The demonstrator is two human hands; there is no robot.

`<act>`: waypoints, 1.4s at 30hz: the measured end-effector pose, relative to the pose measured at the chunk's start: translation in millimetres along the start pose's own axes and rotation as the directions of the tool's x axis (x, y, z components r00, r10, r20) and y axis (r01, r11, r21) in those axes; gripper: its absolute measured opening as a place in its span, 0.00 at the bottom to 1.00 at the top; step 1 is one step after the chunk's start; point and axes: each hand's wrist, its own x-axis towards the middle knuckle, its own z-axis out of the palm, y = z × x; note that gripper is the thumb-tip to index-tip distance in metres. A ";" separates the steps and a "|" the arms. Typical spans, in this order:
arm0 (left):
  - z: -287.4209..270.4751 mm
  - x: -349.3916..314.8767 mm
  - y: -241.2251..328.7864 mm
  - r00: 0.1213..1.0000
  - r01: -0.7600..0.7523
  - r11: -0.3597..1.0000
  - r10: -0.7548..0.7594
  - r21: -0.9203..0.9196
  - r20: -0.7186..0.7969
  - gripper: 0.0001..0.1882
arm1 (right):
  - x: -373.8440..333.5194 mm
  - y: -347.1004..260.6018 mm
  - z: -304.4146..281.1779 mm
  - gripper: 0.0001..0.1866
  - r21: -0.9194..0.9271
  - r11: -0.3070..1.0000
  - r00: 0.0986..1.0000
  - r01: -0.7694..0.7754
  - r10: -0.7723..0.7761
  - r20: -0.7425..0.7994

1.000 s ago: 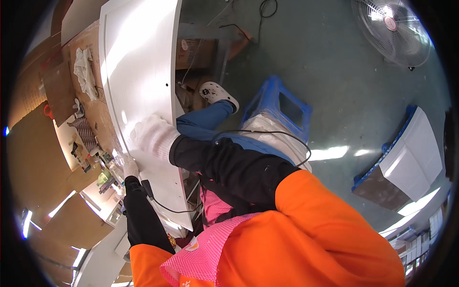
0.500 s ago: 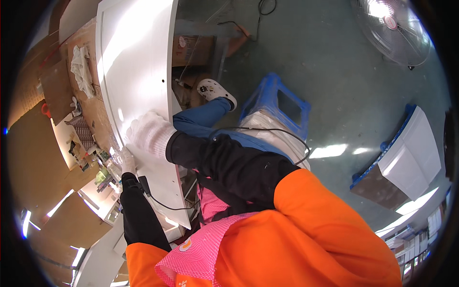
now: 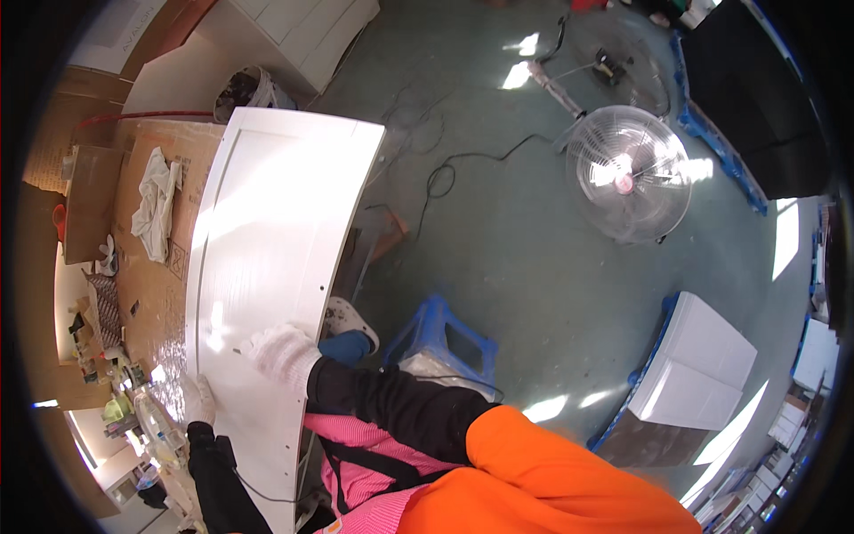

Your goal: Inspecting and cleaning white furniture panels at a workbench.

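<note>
White panel [image 3: 285, 200]: in front of the person, left of centre, its left side over the cardboard-covered worktop [image 3: 133, 285]; the right side seems to overhang. Framed face up, small dark holes near the right edge.
Long axis: near to far, far end leaning right; near end cut off by the view. Bowed outline probably the lens.
Right hand [image 3: 283, 358]: white knit glove, resting on the face toward the right side, fingers pointing left. Finger closure, or anything under the palm — cannot tell.
Left hand [image 3: 197, 399]: gloved, at the panel's left edge, pointing far; cannot tell whether it is clamped there.
Why held so: one hand by the edge, one on the face — likely steadies the panel from both sides.
Why face up: probably leaves the framed side in sight and within reach.
Cardboard cover: likely spares the panel from scratches.
White cloth [image 3: 156, 206]: crumpled on the worktop, left of the panel; perhaps parked there to stay reachable.
Blue stool [image 3: 433, 322]: on the floor, right of the panel.
Fan [image 3: 628, 173]: far right, perhaps stood there for air.
</note>
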 end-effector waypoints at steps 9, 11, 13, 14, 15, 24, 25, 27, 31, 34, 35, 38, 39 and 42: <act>20.7 0.8 -38.3 0.974 -0.178 0.947 0.131 -0.268 -0.183 0.47 | -4.7 -2.9 22.2 0.10 -0.177 0.978 0.991 0.106 -0.118 -0.056; -32.0 -7.7 29.5 0.995 -0.081 0.962 0.062 -0.261 -0.081 0.42 | -11.4 10.4 14.8 0.12 -0.244 0.969 0.999 0.028 -0.032 -0.013; -57.0 -36.0 38.7 0.980 -0.135 0.946 0.084 -0.295 -0.179 0.42 | -5.8 5.2 11.7 0.12 -0.244 0.968 0.999 0.053 -0.054 0.002; -62.6 -40.2 37.6 0.961 -0.188 0.932 0.110 -0.310 -0.254 0.43 | -5.1 4.2 12.2 0.12 -0.227 0.972 0.998 0.062 -0.058 0.025; -59.7 -37.0 31.8 0.958 -0.194 0.930 0.111 -0.313 -0.266 0.43 | -4.0 3.1 13.2 0.12 -0.236 0.970 0.998 0.065 -0.063 0.017; -53.7 -37.0 22.9 0.990 -0.037 0.959 -0.003 -0.281 -0.141 0.47 | -6.8 -8.5 3.9 0.11 -0.243 0.970 1.000 0.015 -0.010 0.022; -49.5 -35.8 19.2 0.988 -0.035 0.954 -0.013 -0.299 -0.157 0.47 | -6.4 -9.6 1.5 0.11 -0.260 0.965 0.999 0.033 -0.028 0.020; -41.2 -34.5 15.9 0.969 -0.104 0.949 0.030 -0.297 -0.245 0.47 | -7.6 -11.5 -1.3 0.11 -0.181 0.983 1.000 0.027 -0.026 0.008; -35.7 -33.0 11.8 0.962 -0.130 0.956 0.057 -0.263 -0.267 0.47 | -8.4 -1.8 9.3 0.13 -0.149 0.989 0.999 0.021 -0.017 0.028; -34.6 -32.5 9.9 0.963 -0.096 0.954 0.017 -0.284 -0.268 0.47 | -6.5 -8.0 3.3 0.14 -0.162 0.987 0.998 0.004 0.007 0.066; -33.8 -30.8 11.4 0.965 -0.104 0.960 0.033 -0.261 -0.261 0.47 | -7.0 -5.0 8.7 0.14 -0.153 0.988 0.998 -0.006 0.014 0.056; -38.6 -32.5 14.6 0.967 -0.114 0.963 0.051 -0.244 -0.251 0.46 | -7.6 1.9 18.3 0.15 -0.126 0.992 0.998 -0.023 0.029 0.047; -40.4 -33.2 17.8 0.968 -0.107 0.958 0.040 -0.267 -0.246 0.46 | -6.9 1.6 16.7 0.17 -0.153 0.987 0.991 -0.054 0.072 0.111; -45.9 -35.5 22.8 0.981 -0.053 0.962 -0.001 -0.270 -0.196 0.46 | -6.8 1.0 9.0 0.22 -0.182 0.982 0.987 -0.051 0.077 0.140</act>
